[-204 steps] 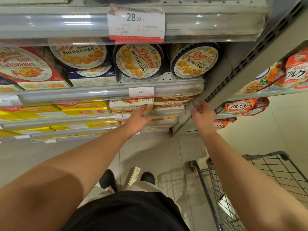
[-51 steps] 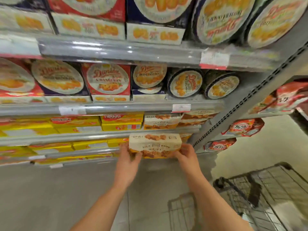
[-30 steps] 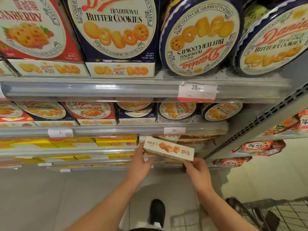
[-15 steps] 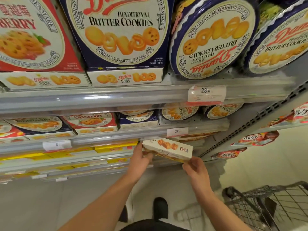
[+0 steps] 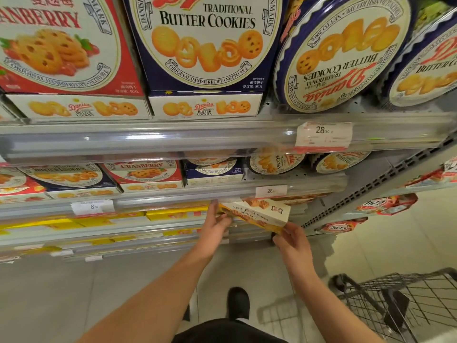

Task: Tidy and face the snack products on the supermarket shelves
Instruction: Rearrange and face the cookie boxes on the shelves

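A flat cream biscuit box [image 5: 259, 214] with pastry pictures is held tilted at the front of the third shelf down, under a price tag [image 5: 270, 191]. My left hand [image 5: 216, 225] grips its left end. My right hand [image 5: 289, 240] pinches its lower right corner. More cream boxes [image 5: 299, 200] lie on the shelf behind it, mostly hidden. Yellow boxes [image 5: 173, 215] line the same shelf to the left.
Blue and red butter cookie boxes [image 5: 205, 45] and round blue tins [image 5: 341, 53] fill the two shelves above. A shelf upright [image 5: 371, 191] stands at the right, with red cereal bags [image 5: 385, 205] beyond it. A wire shopping cart [image 5: 408, 305] stands at the lower right.
Over the last seconds both hands lifted the cream box from a lower level up to the third shelf. In the last half second it has moved slightly closer in toward the shelf.
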### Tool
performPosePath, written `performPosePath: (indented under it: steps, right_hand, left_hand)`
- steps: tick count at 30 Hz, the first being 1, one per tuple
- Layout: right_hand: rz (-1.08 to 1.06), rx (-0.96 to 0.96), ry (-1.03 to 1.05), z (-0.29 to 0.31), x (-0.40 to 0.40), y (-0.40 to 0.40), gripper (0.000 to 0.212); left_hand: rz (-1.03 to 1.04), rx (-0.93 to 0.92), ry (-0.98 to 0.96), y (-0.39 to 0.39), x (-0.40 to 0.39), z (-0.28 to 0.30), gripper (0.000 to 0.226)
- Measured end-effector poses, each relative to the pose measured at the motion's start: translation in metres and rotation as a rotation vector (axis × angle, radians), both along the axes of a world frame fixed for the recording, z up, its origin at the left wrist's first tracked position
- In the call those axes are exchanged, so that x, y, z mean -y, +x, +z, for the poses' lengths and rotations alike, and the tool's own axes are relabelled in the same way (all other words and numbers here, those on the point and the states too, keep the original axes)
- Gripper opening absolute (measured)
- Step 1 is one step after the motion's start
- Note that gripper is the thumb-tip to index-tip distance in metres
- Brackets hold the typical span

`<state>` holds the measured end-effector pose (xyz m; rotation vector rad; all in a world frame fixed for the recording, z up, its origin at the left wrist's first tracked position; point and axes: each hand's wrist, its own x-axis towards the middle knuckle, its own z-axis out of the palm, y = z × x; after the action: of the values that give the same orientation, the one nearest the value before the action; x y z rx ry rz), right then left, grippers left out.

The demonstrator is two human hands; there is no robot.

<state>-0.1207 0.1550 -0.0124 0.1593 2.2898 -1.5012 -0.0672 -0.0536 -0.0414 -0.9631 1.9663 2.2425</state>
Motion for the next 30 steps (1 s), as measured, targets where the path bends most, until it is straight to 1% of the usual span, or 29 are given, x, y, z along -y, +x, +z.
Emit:
performPosePath:
  steps: [4,9,11,16,20,24,27,29,30]
  right_hand:
    - [0.024,0.012,0.008,-0.002,0.007,-0.004,0.056]
    - [0.026,0.023,-0.022,-0.003,0.015,-0.01,0.059]
    - [0.029,0.029,-0.03,-0.004,0.017,-0.013,0.056]
    - [0.048,0.009,-0.028,-0.005,0.023,-0.02,0.053]
    - [0.056,0.028,-0.049,-0.005,0.023,-0.028,0.051]
    - [0.05,0.003,-0.052,-0.005,0.022,-0.035,0.046]
    - [0.06,-0.048,-0.033,-0.004,0.022,-0.04,0.041]
    - [0.088,-0.088,-0.009,-0.006,0.021,-0.043,0.045]
    - [0.095,-0.087,-0.011,-0.005,0.021,-0.044,0.047]
  left_hand:
    - [-0.008,0.013,0.011,0.006,0.003,-0.003,0.071]
    - [0.031,0.006,-0.01,0.004,0.002,-0.002,0.063]
    - [0.055,-0.002,-0.011,0.004,0.002,-0.004,0.061]
    - [0.061,0.006,-0.045,0.008,0.006,-0.013,0.063]
    - [0.071,0.019,-0.068,0.007,0.006,-0.018,0.063]
    - [0.082,0.044,-0.072,0.004,0.007,-0.017,0.078]
    - [0.089,0.049,-0.068,0.002,0.005,-0.014,0.083]
    - [0.09,0.057,-0.066,0.001,0.004,-0.014,0.081]
    - [0.089,0.064,-0.068,0.0,0.004,-0.013,0.076]
